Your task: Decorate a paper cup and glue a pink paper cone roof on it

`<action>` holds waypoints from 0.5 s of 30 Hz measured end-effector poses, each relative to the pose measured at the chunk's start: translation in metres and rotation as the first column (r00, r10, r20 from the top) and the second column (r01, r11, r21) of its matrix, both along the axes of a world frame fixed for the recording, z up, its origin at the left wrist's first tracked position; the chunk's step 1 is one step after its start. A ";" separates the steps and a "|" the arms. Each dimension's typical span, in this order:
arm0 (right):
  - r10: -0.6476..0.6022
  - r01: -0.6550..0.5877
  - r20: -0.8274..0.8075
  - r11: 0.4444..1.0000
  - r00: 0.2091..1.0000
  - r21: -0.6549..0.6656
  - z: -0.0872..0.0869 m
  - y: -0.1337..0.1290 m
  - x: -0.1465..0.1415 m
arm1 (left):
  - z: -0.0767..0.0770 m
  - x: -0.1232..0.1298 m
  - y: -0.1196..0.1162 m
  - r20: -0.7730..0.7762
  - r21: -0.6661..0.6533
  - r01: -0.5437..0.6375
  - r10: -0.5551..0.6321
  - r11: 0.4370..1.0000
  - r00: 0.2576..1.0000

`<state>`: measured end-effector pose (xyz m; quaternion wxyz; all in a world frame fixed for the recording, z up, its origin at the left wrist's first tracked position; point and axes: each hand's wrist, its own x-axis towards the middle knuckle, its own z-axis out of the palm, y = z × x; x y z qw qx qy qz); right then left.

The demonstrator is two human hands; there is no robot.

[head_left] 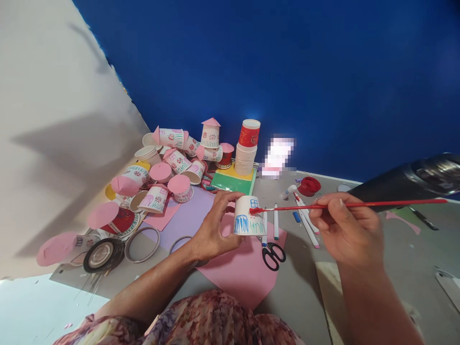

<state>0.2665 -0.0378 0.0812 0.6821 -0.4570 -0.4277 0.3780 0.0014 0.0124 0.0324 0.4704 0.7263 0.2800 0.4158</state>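
My left hand (219, 218) grips a white paper cup (246, 227), turned upside down, by its side. A blue window, a blue scribbled door and green grass strokes are drawn on the cup. Between the fingers of my right hand (345, 223) is a long red paintbrush (302, 207), held nearly level. Its red-coated bristles meet the cup's wall just below the window, where small red dabs show. Below the cup, pink paper (240, 278) and black-handled scissors (273, 256) lie on the table.
Decorated cups with pink paper roofs (179, 184) crowd the left side. Behind the cup stands a tall stack of paper cups (245, 160). Markers (305, 215) and a red paint pot (309, 186) lie right of centre. A dark cylindrical object (402, 179) juts in from the right.
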 end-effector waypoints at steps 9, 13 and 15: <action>-0.011 0.011 0.012 1.000 1.000 -0.004 0.003 0.000 0.003 | -0.001 0.000 0.000 0.013 0.006 0.012 -0.012 1.000 1.000; -0.022 0.022 0.009 1.000 1.000 0.010 0.006 -0.001 0.003 | -0.002 0.000 0.000 0.039 -0.017 0.021 -0.021 1.000 0.999; -0.038 0.038 0.000 0.999 0.999 0.019 0.008 -0.001 0.003 | -0.003 0.000 0.000 0.046 -0.027 0.027 -0.026 0.999 0.999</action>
